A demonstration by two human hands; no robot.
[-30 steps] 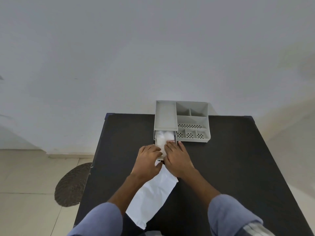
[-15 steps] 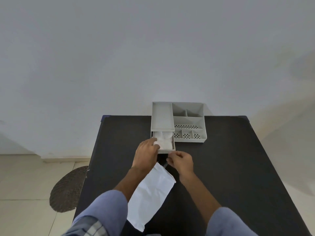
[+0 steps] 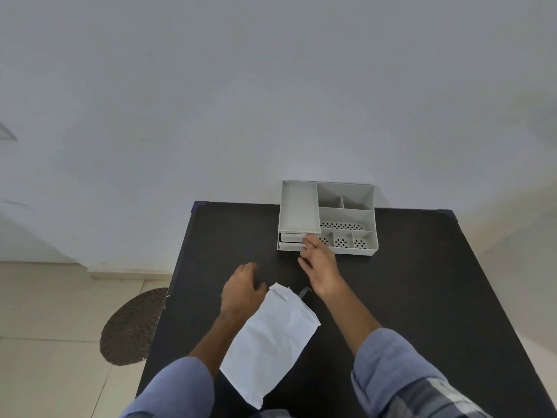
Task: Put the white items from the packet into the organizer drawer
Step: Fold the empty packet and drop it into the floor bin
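Observation:
A grey desk organizer (image 3: pixel 346 212) stands at the far edge of the black table (image 3: pixel 407 282). Its drawer (image 3: pixel 291 241) on the left front is pushed in, so the white items are hidden. My right hand (image 3: pixel 319 263) reaches forward with spread fingers, the fingertips touching the drawer front. My left hand (image 3: pixel 242 289) rests loosely curled on the table, holding nothing, just left of the white paper packet (image 3: pixel 271 336), which lies flat between my forearms.
A small dark object (image 3: pixel 304 292) lies by the packet's upper right corner. The organizer's open compartments (image 3: pixel 343 242) have perforated floors. A white wall is behind the table. A round brown mat (image 3: pixel 132 327) lies on the tiled floor to the left.
The drawer, open and showing white items before, is now pushed in by my right hand. My left hand has pulled back from the drawer to the table beside the packet.

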